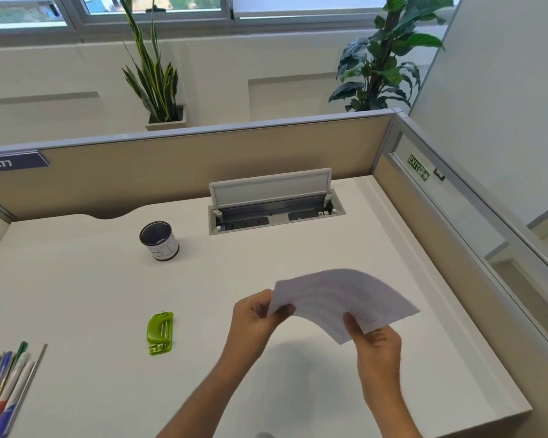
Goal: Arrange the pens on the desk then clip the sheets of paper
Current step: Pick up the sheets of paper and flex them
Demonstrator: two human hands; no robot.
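Sheets (345, 298) pinched at both ends by fingers (350, 322); raised above desk (108, 295).

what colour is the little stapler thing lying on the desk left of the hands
Bright lime green, with metal parts; the stapler shows best in the head view.

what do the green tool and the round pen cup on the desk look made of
The green tool is likely moulded plastic, by its even bright colour and rounded edges, with shiny metal parts on top. The pen cup is unclear: dark inside and at the rim, with a white outer wrap bearing drawn marks, possibly paper over a stiff shell.
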